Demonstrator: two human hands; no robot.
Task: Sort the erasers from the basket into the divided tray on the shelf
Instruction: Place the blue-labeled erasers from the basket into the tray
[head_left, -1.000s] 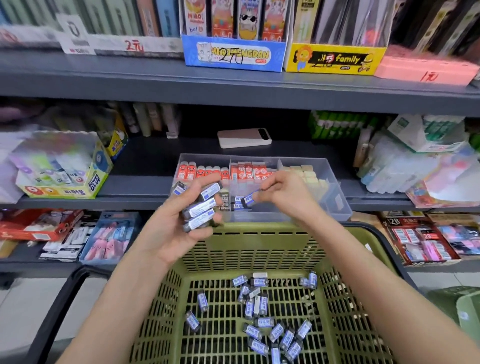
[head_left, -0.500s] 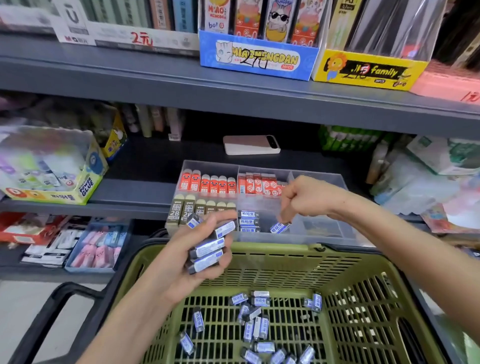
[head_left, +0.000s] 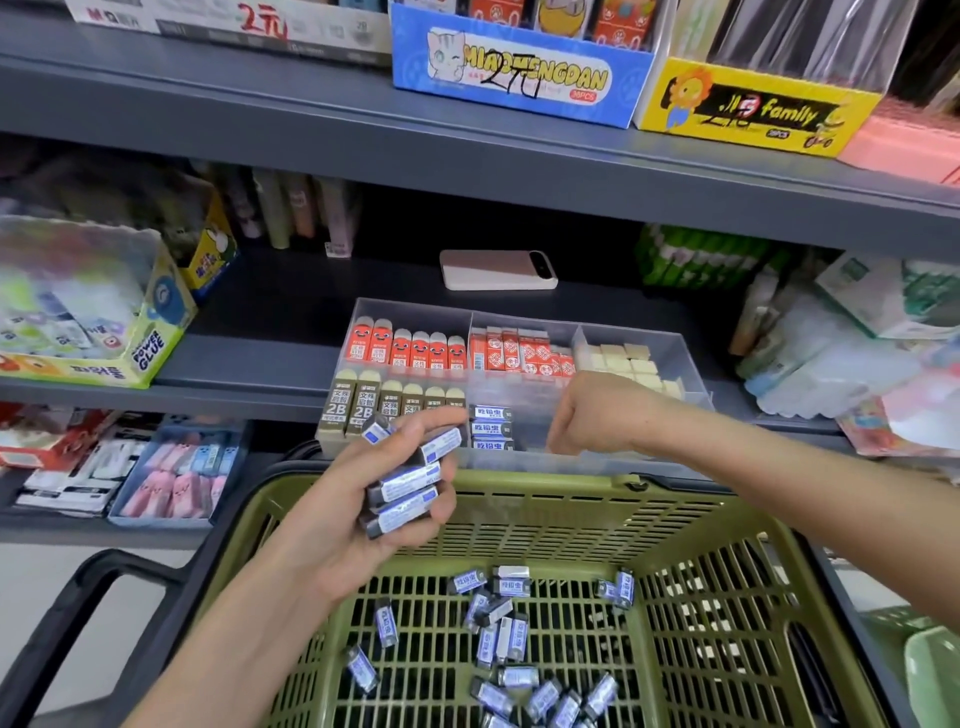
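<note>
My left hand (head_left: 358, 525) grips a stack of several blue-and-white erasers (head_left: 410, 486) above the far rim of the green basket (head_left: 524, 496). Several more of these erasers (head_left: 501, 636) lie loose on the basket floor. The clear divided tray (head_left: 524, 322) stands on the shelf behind the basket, with red, tan and cream erasers in its compartments. Three blue erasers (head_left: 491, 428) are stacked in its front middle compartment. My right hand (head_left: 597, 410) reaches down into that compartment just right of the stack with curled fingers. Its fingertips are hidden, so I cannot see whether they hold an eraser.
A pink phone (head_left: 498, 270) lies on the shelf behind the tray. A glue display box (head_left: 150, 353) stands to the left, and packaged goods (head_left: 831, 332) crowd the right. A blue tray of pink erasers (head_left: 176, 473) sits on the lower shelf. The upper shelf edge (head_left: 467, 156) overhangs.
My right hand has gone from my left hand down into the tray's front middle compartment, and the eraser it pinched is no longer visible. My left hand has dropped slightly with its stack.
</note>
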